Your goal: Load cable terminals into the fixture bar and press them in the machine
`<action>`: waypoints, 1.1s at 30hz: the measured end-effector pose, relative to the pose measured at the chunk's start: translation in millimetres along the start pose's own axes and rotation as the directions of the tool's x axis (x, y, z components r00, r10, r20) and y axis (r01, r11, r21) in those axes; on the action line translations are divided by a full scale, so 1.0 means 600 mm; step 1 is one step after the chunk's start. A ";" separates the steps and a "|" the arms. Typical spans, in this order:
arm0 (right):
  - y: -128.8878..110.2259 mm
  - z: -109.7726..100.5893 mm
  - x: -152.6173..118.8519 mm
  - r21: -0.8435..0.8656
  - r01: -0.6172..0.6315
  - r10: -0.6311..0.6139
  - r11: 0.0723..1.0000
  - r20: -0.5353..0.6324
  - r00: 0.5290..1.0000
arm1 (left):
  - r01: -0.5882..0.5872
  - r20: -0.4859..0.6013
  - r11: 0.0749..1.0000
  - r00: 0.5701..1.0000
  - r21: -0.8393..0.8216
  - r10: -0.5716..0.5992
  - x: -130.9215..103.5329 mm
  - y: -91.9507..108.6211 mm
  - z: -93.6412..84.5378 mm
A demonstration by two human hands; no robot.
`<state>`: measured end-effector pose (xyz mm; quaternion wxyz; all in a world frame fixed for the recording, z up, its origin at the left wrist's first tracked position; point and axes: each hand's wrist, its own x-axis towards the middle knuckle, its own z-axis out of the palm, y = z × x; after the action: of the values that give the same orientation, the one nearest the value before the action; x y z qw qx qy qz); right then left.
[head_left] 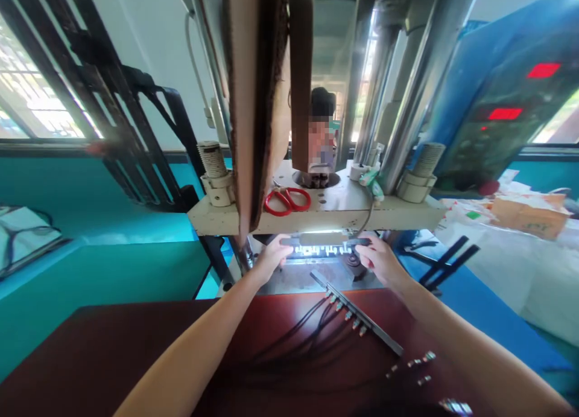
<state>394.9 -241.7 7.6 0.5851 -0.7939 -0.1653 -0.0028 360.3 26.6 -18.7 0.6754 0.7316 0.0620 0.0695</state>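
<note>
Beneath the upper plate of a press (398, 221), both my hands grip the ends of a dark bar (362, 241). Several small bright pieces stand in a row along it, washed out by a strong light. My left hand (272, 257) has its fingers closed on the left end. On the right end, my right hand (379, 259) pinches with thumb and fingers. Closer to me, a second grey bar (377, 332) lies slantwise on the brown table (149, 338). Metal cable ends (347, 314) line its edge, with black cables (294, 332) trailing to the left.
Red-handled scissors (287, 201) rest on the press plate. Loose metal connectors (420, 361) lie at the table's front right. A blue control box (511, 91) with red displays stands at right, above white bags (511, 266) and a cardboard box (529, 215). Metal columns flank the press.
</note>
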 end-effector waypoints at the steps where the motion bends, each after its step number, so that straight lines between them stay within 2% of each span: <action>1: 0.001 -0.025 -0.032 0.012 -0.033 0.033 0.999 -0.006 0.999 | -0.010 0.080 0.997 0.997 0.074 0.004 -0.022 0.005 0.005; 3: 0.005 -0.079 -0.092 -0.066 -0.081 0.082 0.994 0.016 0.996 | -0.085 0.248 0.965 0.968 0.246 0.022 -0.059 0.016 0.024; 5: 0.013 -0.133 -0.144 -0.210 -0.089 0.090 0.974 -0.002 0.996 | -0.258 0.380 0.888 0.919 0.381 0.105 -0.083 0.026 0.056; 8: 0.039 -0.203 -0.201 -0.448 0.008 -0.032 0.894 -0.048 0.998 | -0.504 0.494 0.690 0.836 0.519 0.239 -0.097 0.034 0.125; 11: 0.077 -0.253 -0.241 -0.625 0.067 -0.115 0.778 -0.037 0.993 | -0.600 0.558 0.518 0.789 0.610 0.256 -0.098 0.030 0.198; 13: 0.100 -0.274 -0.260 -0.669 0.039 -0.082 0.742 -0.033 0.996 | -0.629 0.598 0.452 0.767 0.632 0.232 -0.098 0.024 0.235; 15: 0.116 -0.287 -0.273 -0.685 0.009 -0.032 0.729 -0.020 0.999 | -0.641 0.626 0.405 0.757 0.652 0.189 -0.100 0.018 0.259; 19: 0.116 -0.293 -0.279 -0.765 0.001 0.021 0.644 0.019 1.000 | -0.662 0.664 0.291 0.740 0.691 0.106 -0.107 0.013 0.275; 22: 0.095 -0.275 -0.270 -0.809 0.052 -0.009 0.586 0.058 0.998 | -0.645 0.656 0.281 0.752 0.711 0.067 -0.112 0.016 0.279; 26: 0.073 -0.220 -0.248 -0.709 0.193 -0.132 0.679 0.140 0.981 | -0.672 0.690 0.303 0.721 0.675 0.062 -0.113 0.023 0.289; 30: 0.076 -0.171 -0.228 -0.718 0.264 -0.207 0.644 0.169 0.964 | -0.700 0.718 0.259 0.695 0.665 0.034 -0.114 0.030 0.297; 33: 0.067 -0.160 -0.225 -0.689 0.289 -0.274 0.664 0.136 0.952 | -0.717 0.730 0.235 0.682 0.656 0.041 -0.116 0.033 0.298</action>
<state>296.0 -376.5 -26.0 0.2303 -0.9207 -0.2783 -0.1473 325.2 -162.9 -14.4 0.0807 0.9467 -0.3105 -0.0286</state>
